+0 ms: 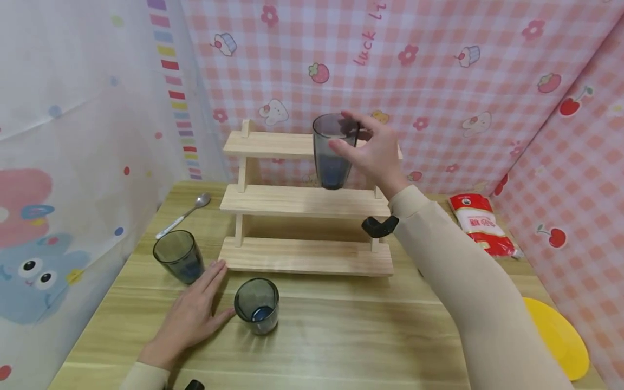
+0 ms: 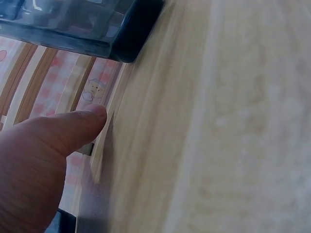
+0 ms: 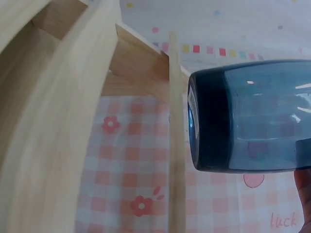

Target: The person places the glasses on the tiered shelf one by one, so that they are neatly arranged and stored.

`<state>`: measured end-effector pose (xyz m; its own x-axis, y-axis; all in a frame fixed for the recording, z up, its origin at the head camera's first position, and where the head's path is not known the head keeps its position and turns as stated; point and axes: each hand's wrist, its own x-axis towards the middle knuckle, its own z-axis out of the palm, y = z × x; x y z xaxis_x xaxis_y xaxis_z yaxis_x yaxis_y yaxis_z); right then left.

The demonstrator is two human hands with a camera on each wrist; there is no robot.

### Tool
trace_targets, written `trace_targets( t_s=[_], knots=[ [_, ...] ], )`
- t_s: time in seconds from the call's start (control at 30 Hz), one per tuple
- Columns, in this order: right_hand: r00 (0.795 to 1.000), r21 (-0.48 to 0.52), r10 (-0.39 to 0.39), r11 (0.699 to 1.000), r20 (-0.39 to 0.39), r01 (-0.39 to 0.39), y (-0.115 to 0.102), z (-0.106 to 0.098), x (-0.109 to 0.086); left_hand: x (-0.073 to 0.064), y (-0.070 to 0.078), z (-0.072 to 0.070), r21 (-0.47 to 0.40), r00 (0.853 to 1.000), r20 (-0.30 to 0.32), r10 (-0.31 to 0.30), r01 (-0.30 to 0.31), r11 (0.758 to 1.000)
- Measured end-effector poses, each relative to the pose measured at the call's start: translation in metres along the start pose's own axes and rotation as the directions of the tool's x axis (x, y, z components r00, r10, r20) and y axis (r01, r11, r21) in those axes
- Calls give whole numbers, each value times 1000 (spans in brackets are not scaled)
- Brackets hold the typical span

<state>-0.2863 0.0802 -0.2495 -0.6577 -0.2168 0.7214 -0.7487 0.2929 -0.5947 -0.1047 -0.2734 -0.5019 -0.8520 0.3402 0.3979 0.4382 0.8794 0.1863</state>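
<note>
My right hand grips a tinted glass tumbler near its rim, holding it upright in front of the top tier of a three-tier wooden shelf. In the right wrist view the base of this tumbler appears close to a shelf board. My left hand rests on the table with its fingers extended, fingertips right at the left front corner of the bottom tier. Beside it stand two more tinted tumblers, one on the left and one by the thumb.
A spoon lies at the left back of the wooden table. On the right are a red and white packet and a yellow plate. Patterned cloth hangs behind and at both sides.
</note>
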Motion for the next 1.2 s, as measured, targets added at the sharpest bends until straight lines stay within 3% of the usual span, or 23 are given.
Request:
trace_targets(
  t_s=[0.3, 0.67, 0.83, 1.0, 1.2],
  knots=[
    [993, 7, 117, 993, -8, -117, 40, 9, 30, 0, -2, 1, -6, 1000, 20, -14, 14, 1000],
    [953, 145, 303, 942, 28, -304, 41, 23, 41, -1, -2, -1, -2, 1000, 16, -12, 12, 1000],
    [945, 200, 323, 924, 56, -327, 30, 23, 45, 1, -1, -2, 4, 1000, 18, -13, 13, 1000],
    [936, 241, 332, 905, 113, -350, 33, 22, 45, 0, 0, -1, 10, 1000, 28, -13, 12, 1000],
    [927, 181, 334, 914, 171, -363, 40, 20, 48, -1, -2, 0, 0, 1000, 17, -7, 7, 1000]
  ],
)
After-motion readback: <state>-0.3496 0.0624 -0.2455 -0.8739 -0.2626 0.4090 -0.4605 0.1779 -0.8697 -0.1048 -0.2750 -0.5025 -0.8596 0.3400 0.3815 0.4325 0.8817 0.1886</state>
